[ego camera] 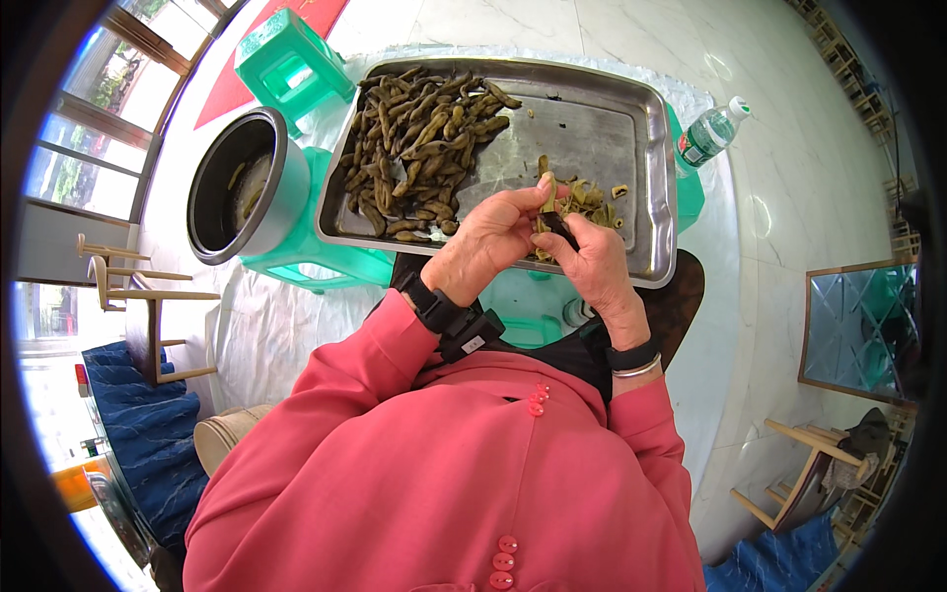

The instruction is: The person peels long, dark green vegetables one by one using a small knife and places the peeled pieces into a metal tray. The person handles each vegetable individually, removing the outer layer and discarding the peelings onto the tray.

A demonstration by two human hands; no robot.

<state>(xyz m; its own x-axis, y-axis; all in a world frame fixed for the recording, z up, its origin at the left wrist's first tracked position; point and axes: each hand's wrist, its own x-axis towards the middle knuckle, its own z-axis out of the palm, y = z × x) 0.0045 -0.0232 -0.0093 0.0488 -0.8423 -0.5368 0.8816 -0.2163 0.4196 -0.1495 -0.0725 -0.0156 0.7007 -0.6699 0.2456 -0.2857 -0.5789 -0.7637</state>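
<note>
Over the near right part of a steel tray (651, 155), my two hands are close together. Between the thumb and fingers of my left hand (488, 233) is a green-brown bean pod (549, 194). My right hand (595, 266) grips a small dark object (558, 226), perhaps a blade or a dark pod, against the pod's lower end. Opened husks (588, 203) lie under and beside my fingers. A large heap of brown bean pods (422, 148) fills the tray's left side. To the left stands a pot with a dark inside (248, 185), holding a few pods.
Green plastic stools (296, 63) stand at the upper left and under the pot and tray. A plastic bottle (710, 137) stands right of the tray. White sheeting (259, 333) covers the floor. Wooden chairs (152, 296) are at the left, and another chair (806, 473) is at the lower right.
</note>
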